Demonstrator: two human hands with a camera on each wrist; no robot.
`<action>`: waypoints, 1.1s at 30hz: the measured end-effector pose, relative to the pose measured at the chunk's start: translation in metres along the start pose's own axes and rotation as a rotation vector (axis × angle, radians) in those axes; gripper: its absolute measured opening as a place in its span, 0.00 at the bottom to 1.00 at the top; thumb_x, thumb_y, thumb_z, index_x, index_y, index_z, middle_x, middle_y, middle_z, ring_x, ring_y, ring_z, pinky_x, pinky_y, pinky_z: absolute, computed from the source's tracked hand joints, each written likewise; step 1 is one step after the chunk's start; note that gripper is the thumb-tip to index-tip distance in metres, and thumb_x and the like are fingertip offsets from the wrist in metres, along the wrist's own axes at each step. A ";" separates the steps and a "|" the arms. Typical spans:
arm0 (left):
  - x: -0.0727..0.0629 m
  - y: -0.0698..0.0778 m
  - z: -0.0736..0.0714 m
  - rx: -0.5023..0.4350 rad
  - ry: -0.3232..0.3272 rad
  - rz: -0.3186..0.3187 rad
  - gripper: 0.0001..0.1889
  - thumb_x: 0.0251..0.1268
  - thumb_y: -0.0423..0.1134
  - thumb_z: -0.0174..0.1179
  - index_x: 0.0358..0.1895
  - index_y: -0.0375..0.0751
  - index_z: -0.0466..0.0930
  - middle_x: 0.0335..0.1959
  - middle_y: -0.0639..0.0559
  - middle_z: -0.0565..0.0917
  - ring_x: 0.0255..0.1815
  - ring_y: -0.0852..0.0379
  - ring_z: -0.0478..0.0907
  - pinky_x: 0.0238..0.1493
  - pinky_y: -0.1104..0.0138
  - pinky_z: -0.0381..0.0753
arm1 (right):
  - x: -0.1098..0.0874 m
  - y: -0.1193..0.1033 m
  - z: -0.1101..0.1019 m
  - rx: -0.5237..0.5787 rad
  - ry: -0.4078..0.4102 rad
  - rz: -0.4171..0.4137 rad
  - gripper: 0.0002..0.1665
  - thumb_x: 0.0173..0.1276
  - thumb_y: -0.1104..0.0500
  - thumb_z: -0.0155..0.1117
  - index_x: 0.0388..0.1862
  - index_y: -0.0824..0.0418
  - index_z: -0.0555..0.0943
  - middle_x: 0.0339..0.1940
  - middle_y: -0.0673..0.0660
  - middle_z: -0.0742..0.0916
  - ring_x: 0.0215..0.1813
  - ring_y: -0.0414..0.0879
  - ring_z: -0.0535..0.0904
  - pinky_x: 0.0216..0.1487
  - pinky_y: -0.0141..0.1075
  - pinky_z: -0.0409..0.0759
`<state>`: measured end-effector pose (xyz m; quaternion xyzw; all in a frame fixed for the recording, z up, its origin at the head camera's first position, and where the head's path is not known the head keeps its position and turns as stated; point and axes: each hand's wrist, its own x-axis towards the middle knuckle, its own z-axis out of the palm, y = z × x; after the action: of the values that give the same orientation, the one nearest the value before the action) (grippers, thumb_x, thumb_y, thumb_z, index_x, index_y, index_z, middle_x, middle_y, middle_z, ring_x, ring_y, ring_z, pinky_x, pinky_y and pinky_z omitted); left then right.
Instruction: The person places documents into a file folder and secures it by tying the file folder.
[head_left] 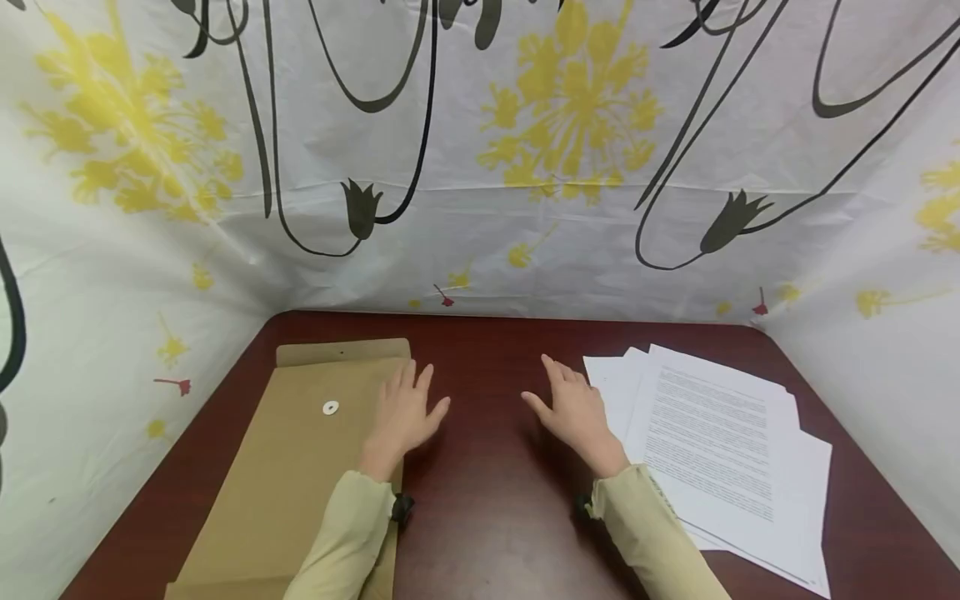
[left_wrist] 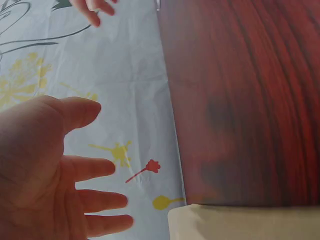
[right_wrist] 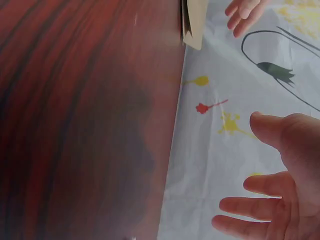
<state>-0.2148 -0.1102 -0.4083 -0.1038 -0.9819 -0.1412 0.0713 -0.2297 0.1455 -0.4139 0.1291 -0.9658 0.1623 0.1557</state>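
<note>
My left hand (head_left: pixel 401 417) hovers over the right edge of a brown paper document envelope (head_left: pixel 300 467), fingers spread and holding nothing. The envelope lies on the table's left side, its flap (head_left: pixel 341 352) folded out at the far end and a white round button (head_left: pixel 331 407) below it. On the other side, my right hand (head_left: pixel 577 410) is held in the air near the left edge of a stack of white paper sheets (head_left: pixel 712 442). Its fingers are straight and nothing is in them. Printed text covers the top sheet. Both wrist views show empty palms with fingers apart.
The dark red wooden table (head_left: pixel 480 533) has rounded far corners. Behind it and at both sides hangs a white cloth (head_left: pixel 450 150) with yellow and grey flower prints. The papers overlap unevenly and reach toward the table's right edge.
</note>
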 end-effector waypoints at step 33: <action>-0.118 -0.083 -0.062 -0.147 -0.035 -0.403 0.13 0.53 0.31 0.57 0.16 0.36 0.64 0.15 0.49 0.66 0.17 0.57 0.61 0.16 0.65 0.63 | 0.049 -0.074 0.058 0.476 -0.129 -0.042 0.15 0.60 0.58 0.67 0.43 0.66 0.81 0.31 0.55 0.86 0.33 0.46 0.82 0.35 0.39 0.79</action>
<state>-0.1125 -0.2278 -0.3917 0.0871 -0.9710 -0.2220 0.0170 -0.2676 0.0478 -0.4293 0.1925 -0.9053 0.3736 0.0623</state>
